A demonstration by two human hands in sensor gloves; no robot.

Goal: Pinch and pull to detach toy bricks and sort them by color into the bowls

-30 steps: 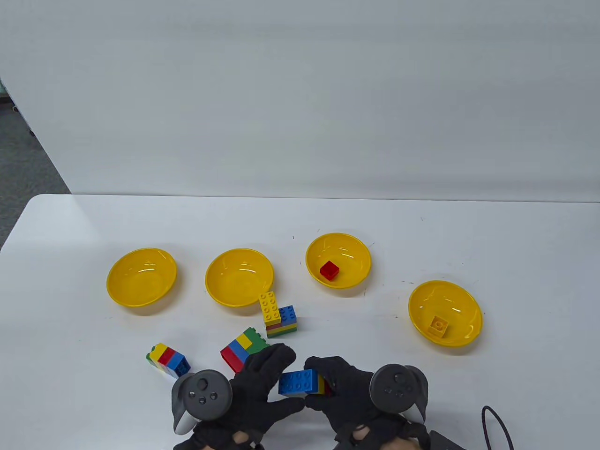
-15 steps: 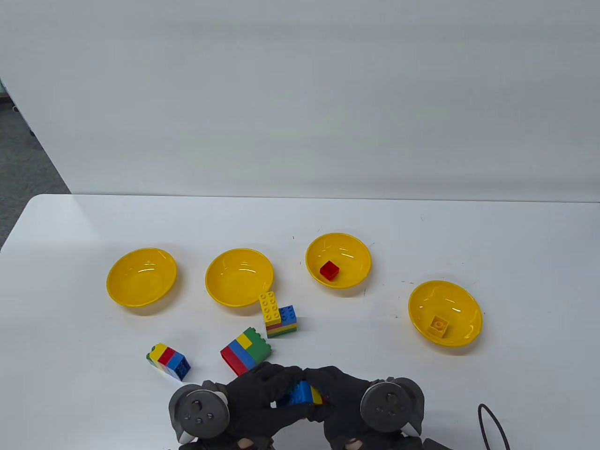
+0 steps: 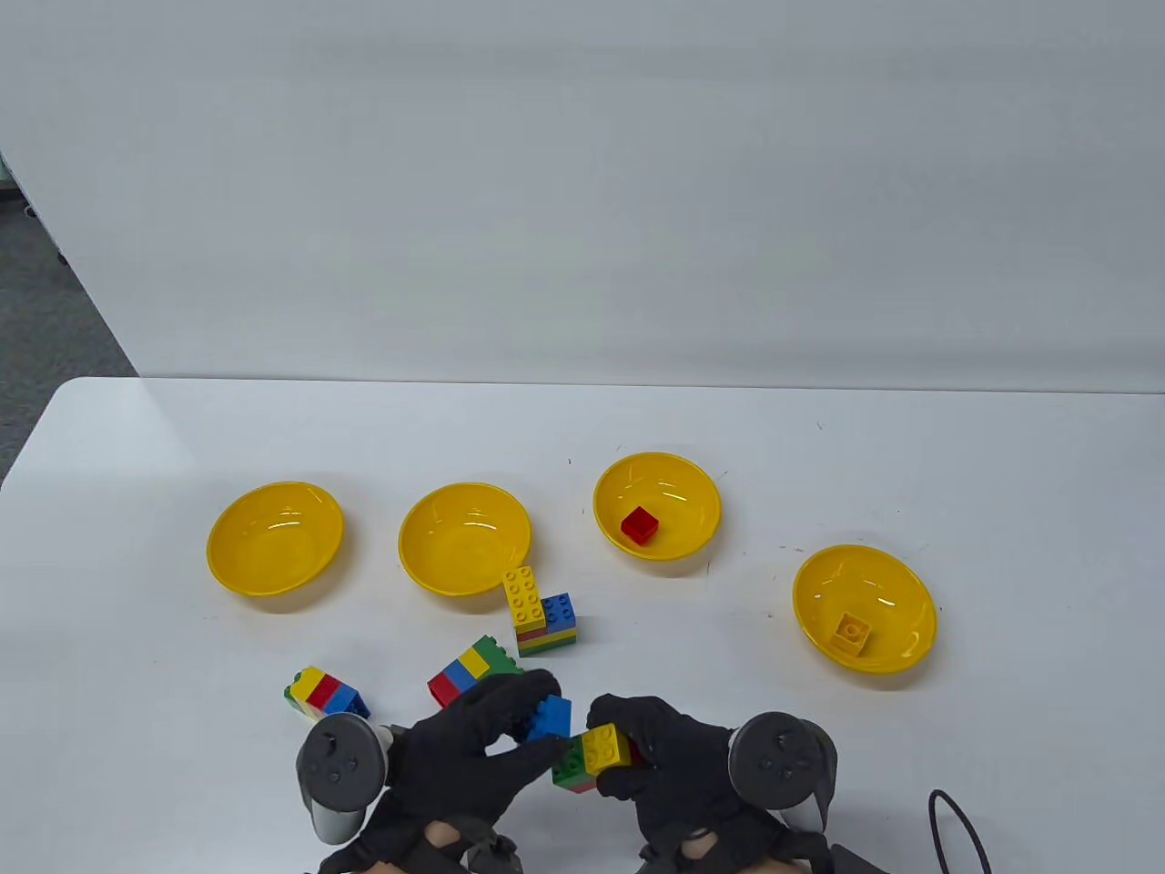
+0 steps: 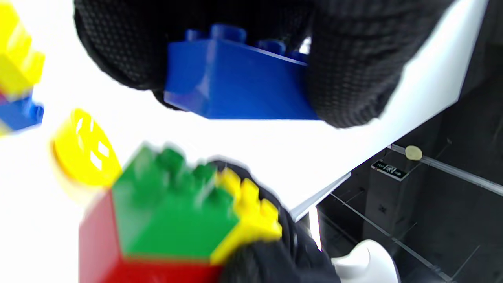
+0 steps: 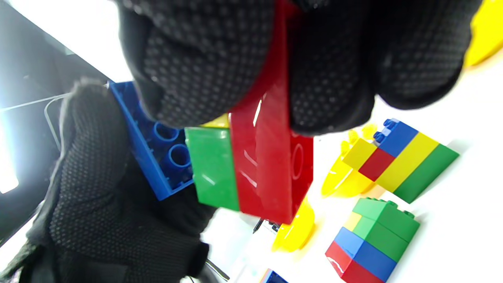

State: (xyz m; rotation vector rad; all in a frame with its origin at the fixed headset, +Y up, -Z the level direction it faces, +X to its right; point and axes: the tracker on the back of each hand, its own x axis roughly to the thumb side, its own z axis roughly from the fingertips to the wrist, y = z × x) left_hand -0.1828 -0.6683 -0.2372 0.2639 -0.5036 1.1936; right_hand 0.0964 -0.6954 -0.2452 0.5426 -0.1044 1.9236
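Left hand [image 3: 464,756] pinches a freed blue brick [image 3: 549,717], right hand [image 3: 664,756] grips the remaining cluster [image 3: 596,757]; seemingly only two bricks are sorted into bowls [image 3: 657,549].

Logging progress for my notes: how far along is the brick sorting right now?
Early. Done: one red brick and one yellow brick lie in separate bowls. In hand: the left hand pinches a blue brick just off the cluster gripped by the right hand. Left: three assemblies on the table; two bowls hold nothing.
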